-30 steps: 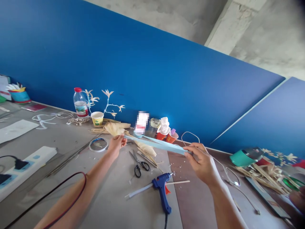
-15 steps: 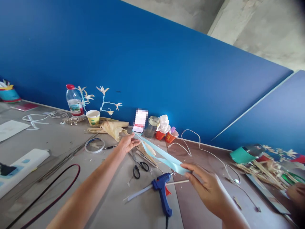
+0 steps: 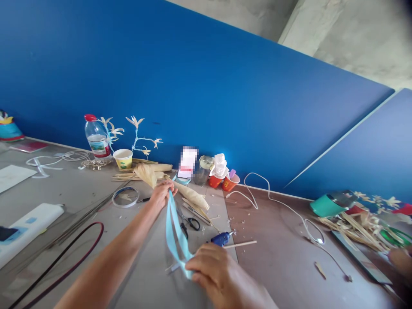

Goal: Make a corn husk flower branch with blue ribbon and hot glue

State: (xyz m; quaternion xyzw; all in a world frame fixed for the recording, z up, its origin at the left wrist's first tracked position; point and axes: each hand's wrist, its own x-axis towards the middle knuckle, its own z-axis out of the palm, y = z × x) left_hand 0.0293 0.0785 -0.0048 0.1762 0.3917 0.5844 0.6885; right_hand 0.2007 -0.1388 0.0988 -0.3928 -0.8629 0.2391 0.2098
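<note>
A light blue ribbon [image 3: 171, 227] hangs in a long loop between my two hands. My left hand [image 3: 163, 192] pinches its far end near the corn husks, fingers closed. Closer to me, my right hand [image 3: 219, 268] grips the near end between thumb and fingers. Beneath the ribbon lie black-handled scissors [image 3: 193, 223], partly covered by it. A blue glue gun [image 3: 221, 238] rests on the table, its handle hidden behind my right hand. Just past my left hand lies a rolled corn husk [image 3: 189, 194].
Along the blue partition [image 3: 206, 86] stand a water bottle [image 3: 98, 143], a paper cup [image 3: 122, 160], a phone [image 3: 187, 163], a glass jar [image 3: 204, 169] and red cups [image 3: 230, 183]. A power strip [image 3: 32, 229] lies left. Another person's hand [image 3: 401, 259] shows at the right edge.
My right hand has moved left and toward me, now covering much of the glue gun. My left hand has shifted slightly left. The ribbon has swung to a steeper line, still held at both ends.
</note>
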